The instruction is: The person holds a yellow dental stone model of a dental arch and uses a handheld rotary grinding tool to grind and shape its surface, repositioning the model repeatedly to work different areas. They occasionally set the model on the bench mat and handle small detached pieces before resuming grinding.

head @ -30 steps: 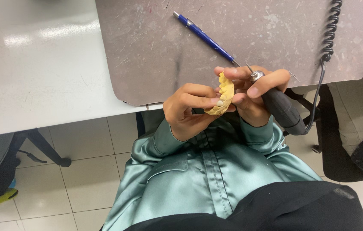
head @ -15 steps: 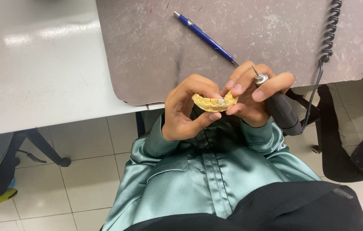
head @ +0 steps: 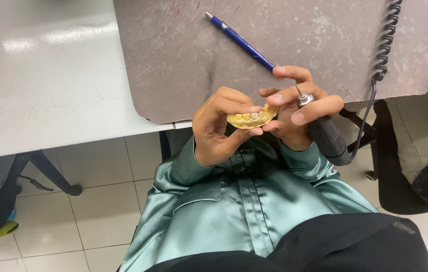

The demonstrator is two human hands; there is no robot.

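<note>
I'm looking down at my two hands held just off the near edge of the grey mat (head: 184, 60), with the yellow dental cast (head: 252, 117) pinched between them. My left hand (head: 219, 128) is closed on the cast: thumb under its curved base, fingers curled over the top at its left end, so the row of moulded teeth faces up toward me. One tooth near the middle of the arch looks paler, greyish-white against the yellow. My right hand (head: 294, 113) is wrapped around the rotary handpiece (head: 325, 133), gripping it pen-fashion near the metal collar, while its lower fingers also steady the right end of the cast; the thin bur pokes up between my fingers, above the cast and not touching it as far as I can tell. I judge the cast to be light, rigid and brittle, probably plaster-like stone, with a dry, slightly chalky surface that should not slip; the teeth and thin edges look like the parts that would chip, so the thick base and outer flanks are where I would hold it. The handpiece's black body runs back past my right wrist to a coiled cord (head: 385, 45). A blue pen (head: 239, 40) lies on the mat beyond my right fingertips, apart from them.
</note>
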